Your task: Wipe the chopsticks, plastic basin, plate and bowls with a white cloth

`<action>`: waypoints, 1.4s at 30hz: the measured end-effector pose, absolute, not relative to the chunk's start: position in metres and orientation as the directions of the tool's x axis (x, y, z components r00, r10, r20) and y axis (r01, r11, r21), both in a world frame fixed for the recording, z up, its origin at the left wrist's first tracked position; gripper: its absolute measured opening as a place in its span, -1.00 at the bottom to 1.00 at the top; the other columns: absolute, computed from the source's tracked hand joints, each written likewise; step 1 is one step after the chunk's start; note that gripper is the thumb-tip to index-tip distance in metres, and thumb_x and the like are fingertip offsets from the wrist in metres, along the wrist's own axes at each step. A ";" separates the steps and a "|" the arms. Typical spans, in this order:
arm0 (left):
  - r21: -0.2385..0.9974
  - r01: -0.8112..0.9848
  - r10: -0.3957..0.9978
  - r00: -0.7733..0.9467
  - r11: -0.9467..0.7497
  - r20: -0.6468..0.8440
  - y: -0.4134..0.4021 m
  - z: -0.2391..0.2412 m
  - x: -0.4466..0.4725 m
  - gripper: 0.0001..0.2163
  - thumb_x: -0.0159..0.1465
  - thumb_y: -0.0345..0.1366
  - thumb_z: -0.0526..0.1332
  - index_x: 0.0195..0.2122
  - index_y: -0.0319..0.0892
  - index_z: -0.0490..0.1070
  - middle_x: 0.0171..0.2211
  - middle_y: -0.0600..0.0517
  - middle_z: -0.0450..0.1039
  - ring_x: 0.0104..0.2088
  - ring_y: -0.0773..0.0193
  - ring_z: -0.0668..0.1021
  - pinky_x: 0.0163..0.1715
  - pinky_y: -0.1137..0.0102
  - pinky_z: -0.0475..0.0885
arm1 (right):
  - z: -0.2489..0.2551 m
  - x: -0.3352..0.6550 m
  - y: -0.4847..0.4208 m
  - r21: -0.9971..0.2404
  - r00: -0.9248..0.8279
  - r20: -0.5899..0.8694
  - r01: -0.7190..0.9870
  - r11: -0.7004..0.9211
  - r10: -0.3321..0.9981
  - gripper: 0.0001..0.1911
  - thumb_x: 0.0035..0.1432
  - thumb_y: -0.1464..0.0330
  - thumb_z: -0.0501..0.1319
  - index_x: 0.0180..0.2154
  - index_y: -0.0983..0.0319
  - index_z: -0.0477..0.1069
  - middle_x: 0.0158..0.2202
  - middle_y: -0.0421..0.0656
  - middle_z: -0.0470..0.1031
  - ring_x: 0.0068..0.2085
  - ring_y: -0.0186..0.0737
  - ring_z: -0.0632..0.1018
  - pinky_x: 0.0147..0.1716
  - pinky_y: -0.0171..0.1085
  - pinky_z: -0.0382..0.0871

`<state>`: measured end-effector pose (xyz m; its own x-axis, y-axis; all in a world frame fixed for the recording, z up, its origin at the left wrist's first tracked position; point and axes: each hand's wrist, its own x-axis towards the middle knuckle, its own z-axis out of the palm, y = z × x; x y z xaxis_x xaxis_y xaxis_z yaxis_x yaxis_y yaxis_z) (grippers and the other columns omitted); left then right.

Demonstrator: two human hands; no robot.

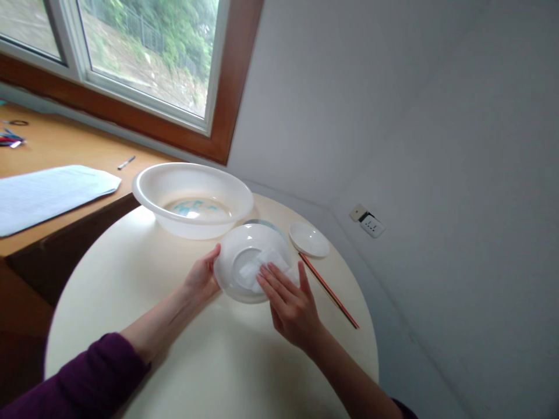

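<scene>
A white plate (244, 247) is held tilted above the round cream table (209, 349). My left hand (201, 276) grips the plate's left rim, thumb on top. My right hand (290, 305) lies with fingers stretched flat, pressing a white tissue (257, 266) against the plate's inside. Just behind the plate stands a large white plastic basin (192, 198) with a little water and a bluish cloth in it.
A small white saucer (309, 239) and a pair of red-brown chopsticks (329, 291) lie to the right near the table's edge. A wooden desk (65, 151) at left carries papers (43, 195) and a pen (126, 162). Wall with socket (368, 222) at right.
</scene>
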<state>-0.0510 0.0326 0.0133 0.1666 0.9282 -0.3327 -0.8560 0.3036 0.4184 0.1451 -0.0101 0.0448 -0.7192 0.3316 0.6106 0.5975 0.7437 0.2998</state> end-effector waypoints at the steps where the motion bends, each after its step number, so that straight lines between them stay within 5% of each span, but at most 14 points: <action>1: 0.422 -0.851 0.926 0.170 0.311 -0.337 0.032 0.014 -0.051 -0.66 0.30 -0.33 -0.03 -0.03 -0.44 0.36 -0.52 -0.12 0.56 -0.51 0.17 0.58 -0.37 0.33 0.52 | 0.045 0.143 -0.008 0.291 -0.692 0.638 0.622 0.727 0.337 -0.59 0.18 0.53 -0.05 0.06 0.31 0.29 0.08 -0.11 0.38 0.18 -0.21 0.28 0.26 0.04 -0.34; 5: 0.391 -0.862 0.927 0.201 0.321 -0.318 0.032 0.013 -0.051 -0.63 0.30 -0.33 -0.02 0.05 -0.44 0.29 -0.50 -0.13 0.56 -0.48 0.15 0.60 -0.35 0.32 0.52 | 0.043 0.119 0.001 0.275 -0.639 0.689 0.669 0.691 0.344 -0.60 0.17 0.52 -0.04 0.02 0.32 0.34 0.08 -0.10 0.38 0.21 -0.14 0.23 0.26 0.03 -0.36; 10: 0.347 -0.865 0.916 0.260 0.362 -0.306 0.032 0.014 -0.054 -0.64 0.31 -0.33 -0.06 0.04 -0.46 0.27 -0.51 -0.14 0.55 -0.56 0.22 0.57 -0.54 0.42 0.49 | 0.031 0.096 0.004 0.292 -0.705 0.649 0.577 0.762 0.286 -0.61 0.13 0.54 -0.05 -0.07 0.32 0.40 0.01 -0.08 0.45 0.16 -0.14 0.30 0.27 0.00 -0.30; 16: 0.400 -0.886 0.943 0.106 0.234 -0.315 0.035 0.013 -0.054 -0.76 0.29 -0.36 0.00 -0.22 -0.35 0.42 -0.57 -0.04 0.54 -0.59 0.25 0.55 -0.55 0.42 0.48 | 0.039 0.123 -0.001 0.107 -0.740 0.630 0.385 0.917 0.237 -0.70 0.11 0.60 -0.07 -0.36 0.22 0.38 -0.15 -0.19 0.56 0.06 -0.28 0.43 0.26 0.02 -0.23; 21: 0.408 -0.887 0.939 0.078 0.219 -0.334 0.034 0.014 -0.053 -0.77 0.29 -0.38 0.00 -0.36 -0.29 0.44 -0.58 0.01 0.54 -0.59 0.28 0.55 -0.54 0.42 0.49 | 0.054 0.151 0.003 0.057 -0.692 0.670 0.408 0.911 0.267 -0.74 0.10 0.62 -0.04 -0.39 0.21 0.32 -0.18 -0.17 0.56 0.02 -0.24 0.47 0.24 0.06 -0.18; 24: 0.407 -0.886 0.938 0.077 0.220 -0.339 0.034 0.013 -0.054 -0.78 0.28 -0.39 0.02 -0.39 -0.27 0.45 -0.59 0.03 0.53 -0.59 0.27 0.55 -0.54 0.40 0.50 | 0.052 0.164 0.012 -0.059 -0.518 0.788 0.476 0.878 0.334 -0.74 0.10 0.59 -0.03 -0.43 0.19 0.34 -0.24 -0.18 0.57 -0.08 -0.20 0.52 0.13 0.05 0.10; 26: 0.415 -0.883 0.938 0.076 0.220 -0.337 0.033 0.013 -0.054 -0.78 0.28 -0.39 0.03 -0.41 -0.27 0.44 -0.60 0.03 0.52 -0.60 0.28 0.55 -0.55 0.41 0.49 | 0.048 0.171 0.019 -0.285 -0.271 0.834 0.532 0.797 0.480 -0.74 0.10 0.54 -0.03 -0.47 0.18 0.36 -0.38 -0.18 0.56 -0.25 -0.22 0.55 -0.11 -0.09 0.35; 29: 0.443 -0.869 0.940 0.065 0.218 -0.335 0.032 0.014 -0.053 -0.78 0.27 -0.39 0.03 -0.41 -0.29 0.44 -0.61 0.02 0.52 -0.61 0.29 0.53 -0.58 0.43 0.48 | 0.040 0.177 0.026 -0.704 0.056 0.623 0.474 0.529 0.780 -0.80 0.06 0.43 -0.01 -0.46 0.21 0.37 -0.55 -0.20 0.45 -0.49 -0.29 0.45 -0.50 -0.30 0.30; 32: 0.459 -0.863 0.935 0.041 0.210 -0.352 0.031 0.015 -0.051 -0.80 0.26 -0.40 0.05 -0.41 -0.28 0.45 -0.62 0.02 0.51 -0.62 0.30 0.52 -0.59 0.44 0.47 | 0.035 0.179 0.022 -0.955 0.020 0.217 0.212 0.208 0.976 -0.78 0.06 0.26 0.04 -0.31 0.23 0.35 -0.67 -0.31 0.28 -0.65 -0.38 0.25 -0.65 -0.37 0.08; 37: 0.459 -0.865 0.939 0.040 0.204 -0.341 0.033 0.011 -0.050 -0.82 0.24 -0.38 0.07 -0.38 -0.27 0.45 -0.58 0.02 0.53 -0.59 0.28 0.54 -0.56 0.42 0.48 | 0.027 0.173 -0.002 -0.954 -0.441 -0.290 0.061 -0.294 0.849 -0.54 0.07 -0.07 0.03 -0.31 0.20 0.25 -0.75 -0.38 0.17 -0.74 -0.46 0.11 -0.71 -0.39 -0.11; 42: 0.481 -0.861 0.948 0.006 0.166 -0.318 0.032 0.012 -0.050 -0.80 0.25 -0.31 0.08 -0.37 -0.28 0.45 -0.58 0.02 0.53 -0.59 0.28 0.54 -0.53 0.44 0.47 | 0.006 0.154 -0.015 -0.913 -0.565 -0.286 -0.085 -0.399 0.774 -0.51 -0.13 -0.04 0.27 -0.36 0.20 0.22 -0.67 -0.37 0.29 -0.72 -0.51 0.15 -0.70 -0.42 -0.05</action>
<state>-0.0501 0.0323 0.0119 0.0058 0.9482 -0.3177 -0.8609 0.1664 0.4808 0.1540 -0.0150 0.0055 -0.5651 0.7737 -0.2863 -0.0845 -0.3995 -0.9128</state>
